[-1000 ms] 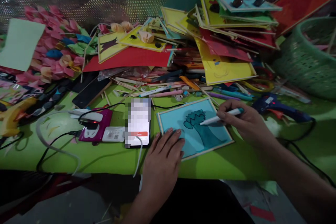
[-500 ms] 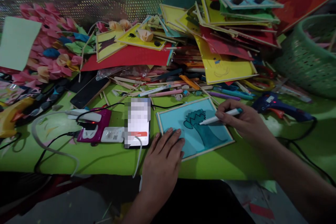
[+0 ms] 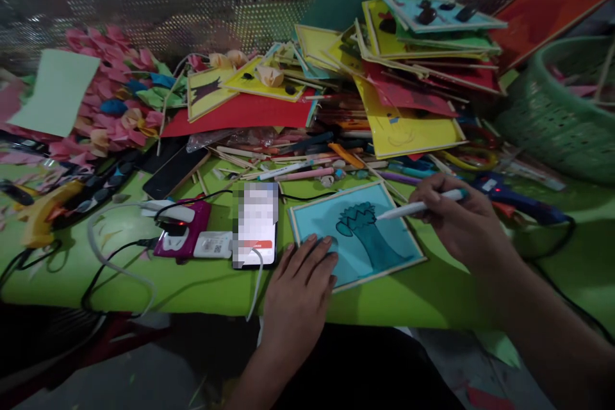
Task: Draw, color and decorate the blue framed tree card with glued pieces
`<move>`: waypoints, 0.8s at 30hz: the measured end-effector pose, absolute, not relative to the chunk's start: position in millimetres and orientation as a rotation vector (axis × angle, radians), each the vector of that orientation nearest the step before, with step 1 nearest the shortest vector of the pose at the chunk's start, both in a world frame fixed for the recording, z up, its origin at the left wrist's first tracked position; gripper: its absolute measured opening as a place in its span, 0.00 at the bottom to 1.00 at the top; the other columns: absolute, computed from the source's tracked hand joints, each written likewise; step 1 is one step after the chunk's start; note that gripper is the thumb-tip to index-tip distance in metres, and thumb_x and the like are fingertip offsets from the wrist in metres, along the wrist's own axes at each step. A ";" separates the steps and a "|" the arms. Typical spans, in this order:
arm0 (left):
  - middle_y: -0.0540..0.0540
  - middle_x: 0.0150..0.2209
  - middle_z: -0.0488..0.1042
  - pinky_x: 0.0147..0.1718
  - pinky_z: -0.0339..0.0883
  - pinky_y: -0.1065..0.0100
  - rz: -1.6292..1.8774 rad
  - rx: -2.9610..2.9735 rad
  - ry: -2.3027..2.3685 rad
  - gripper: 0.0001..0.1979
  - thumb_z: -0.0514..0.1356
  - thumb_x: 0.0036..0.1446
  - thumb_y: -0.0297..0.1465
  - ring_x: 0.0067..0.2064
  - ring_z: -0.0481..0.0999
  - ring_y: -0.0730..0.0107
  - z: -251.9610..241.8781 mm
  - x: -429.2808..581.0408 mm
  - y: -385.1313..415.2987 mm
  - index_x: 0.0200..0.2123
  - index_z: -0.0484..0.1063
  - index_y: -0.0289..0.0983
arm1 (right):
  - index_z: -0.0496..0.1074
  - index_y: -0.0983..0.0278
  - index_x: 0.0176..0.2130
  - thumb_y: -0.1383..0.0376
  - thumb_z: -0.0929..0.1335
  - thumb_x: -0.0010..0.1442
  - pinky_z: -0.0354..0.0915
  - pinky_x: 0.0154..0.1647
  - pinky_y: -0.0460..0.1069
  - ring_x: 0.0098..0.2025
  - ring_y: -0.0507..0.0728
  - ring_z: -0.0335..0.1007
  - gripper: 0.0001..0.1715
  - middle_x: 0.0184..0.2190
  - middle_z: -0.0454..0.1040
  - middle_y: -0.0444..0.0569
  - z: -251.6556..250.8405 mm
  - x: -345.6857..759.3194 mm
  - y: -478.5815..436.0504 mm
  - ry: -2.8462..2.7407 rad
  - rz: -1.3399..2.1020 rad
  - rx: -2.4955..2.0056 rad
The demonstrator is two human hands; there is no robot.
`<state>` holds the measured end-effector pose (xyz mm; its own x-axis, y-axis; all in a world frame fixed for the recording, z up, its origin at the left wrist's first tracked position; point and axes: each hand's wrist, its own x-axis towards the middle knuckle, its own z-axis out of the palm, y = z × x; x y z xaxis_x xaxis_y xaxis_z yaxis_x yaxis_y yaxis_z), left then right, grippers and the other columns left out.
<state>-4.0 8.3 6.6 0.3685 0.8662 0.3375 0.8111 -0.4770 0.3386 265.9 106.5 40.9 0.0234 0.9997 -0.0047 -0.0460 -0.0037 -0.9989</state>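
Note:
A light-blue card [image 3: 314, 213] edged with thin pale sticks lies tilted on the green table. A teal drawing [image 3: 372, 237] with dark outlines fills its right part, a trunk-like shape with a jagged, leafy top. My right hand [image 3: 454, 218] grips a white marker [image 3: 413, 207] with a teal end, its tip at or just over the right side of the jagged top; contact I cannot make out. My left hand [image 3: 302, 288] lies flat with fingers stretched over the card's lower left corner. Just left of it lies a lit smartphone [image 3: 262, 224], partly pixelated.
A magenta power strip [image 3: 198, 230] with chargers and cables sits on the left, near a yellow glue gun [image 3: 50, 211]. A blue glue gun [image 3: 521, 198] lies at right by a green basket [image 3: 567, 112]. Framed cards [image 3: 408, 86], pens and sticks are heaped behind.
My right hand has moved the marker tip slightly right and up along the drawing's jagged top. My left hand stays on the card. The camera view has shifted a little.

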 end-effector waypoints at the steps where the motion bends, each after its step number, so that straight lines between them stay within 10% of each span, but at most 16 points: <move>1: 0.48 0.62 0.76 0.65 0.65 0.52 0.722 2.510 1.535 0.15 0.55 0.69 0.27 0.66 0.71 0.62 6.6 -3.8 8.3 0.54 0.75 0.42 | 0.75 0.60 0.31 0.53 0.79 0.55 0.57 0.26 0.47 0.28 0.52 0.62 0.16 0.29 0.70 0.45 42.2 265.8 107.1 -1.133 1.192 -1.181; 24: 0.44 0.50 0.83 0.60 0.67 0.55 1.202 2.502 1.588 0.09 0.56 0.70 0.27 0.56 0.80 0.63 -15.4 -1.7 -16.8 0.42 0.76 0.39 | 0.71 0.61 0.29 0.52 0.79 0.47 0.54 0.19 0.45 0.20 0.50 0.60 0.21 0.19 0.69 0.40 27.6 287.5 132.4 -1.049 0.895 -1.120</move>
